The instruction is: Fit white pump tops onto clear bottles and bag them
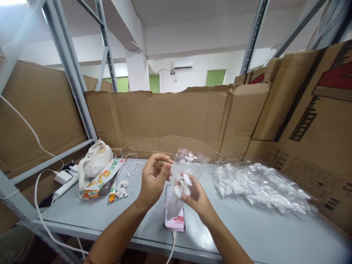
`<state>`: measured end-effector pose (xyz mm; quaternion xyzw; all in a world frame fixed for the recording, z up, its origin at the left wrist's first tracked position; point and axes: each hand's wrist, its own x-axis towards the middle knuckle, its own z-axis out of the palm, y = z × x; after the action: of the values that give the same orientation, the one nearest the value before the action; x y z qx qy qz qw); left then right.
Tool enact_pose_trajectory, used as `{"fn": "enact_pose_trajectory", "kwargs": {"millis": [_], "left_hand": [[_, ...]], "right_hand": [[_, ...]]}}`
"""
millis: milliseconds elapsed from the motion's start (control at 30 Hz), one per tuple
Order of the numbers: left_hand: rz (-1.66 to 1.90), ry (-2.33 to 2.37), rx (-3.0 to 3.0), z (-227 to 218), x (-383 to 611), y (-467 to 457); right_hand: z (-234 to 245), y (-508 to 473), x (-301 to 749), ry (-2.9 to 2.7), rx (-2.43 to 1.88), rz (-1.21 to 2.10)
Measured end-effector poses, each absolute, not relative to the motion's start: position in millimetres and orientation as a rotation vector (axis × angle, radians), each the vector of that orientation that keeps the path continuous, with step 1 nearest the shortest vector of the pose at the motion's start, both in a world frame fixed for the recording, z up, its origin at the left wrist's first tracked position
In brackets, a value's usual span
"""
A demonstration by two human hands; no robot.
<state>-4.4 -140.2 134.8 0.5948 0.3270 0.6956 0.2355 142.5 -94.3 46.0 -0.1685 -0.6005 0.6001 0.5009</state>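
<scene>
A clear plastic bag (176,209) hangs between my hands, with white, rounded plastic pieces (183,186) at its middle; motion blur hides their exact kind. My right hand (200,201) is closed around the bag and these pieces from the right side. On the other side, my left hand (155,180) has curled fingers, its thumb and fingertips pinched at the bag's upper left edge. Directly below lies a phone (175,223) with a lit screen, partly covered by the bag, and a white cable (173,244) is plugged into its near end.
Clear bags of white pieces (258,187) spread over the right of the grey table (247,234). At left are a snack box (106,178), a white cloth pouch (95,161), crumpled tissue (122,189) and a power strip (65,187). Cardboard (170,121) walls the back.
</scene>
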Motion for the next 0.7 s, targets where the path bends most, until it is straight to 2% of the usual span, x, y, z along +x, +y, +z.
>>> {"fn": "enact_pose_trajectory", "kwargs": {"millis": [133,267,400,700], "left_hand": [[1.842,0.951,1.581,127,-16,-116],[1.513,1.055,1.685,107,-21,-92],[1.188,0.82,1.772,94,-11,-85],[1.33,0.888,1.584,77,8,-78]], "right_hand": [[63,-62,176,-1.212,-0.458,1.347],[76,-44,196,-1.204,-0.502,1.302],[72,-41,189,-1.325,-0.58,1.312],[58,-41,172,-1.443,-0.597,1.303]]}}
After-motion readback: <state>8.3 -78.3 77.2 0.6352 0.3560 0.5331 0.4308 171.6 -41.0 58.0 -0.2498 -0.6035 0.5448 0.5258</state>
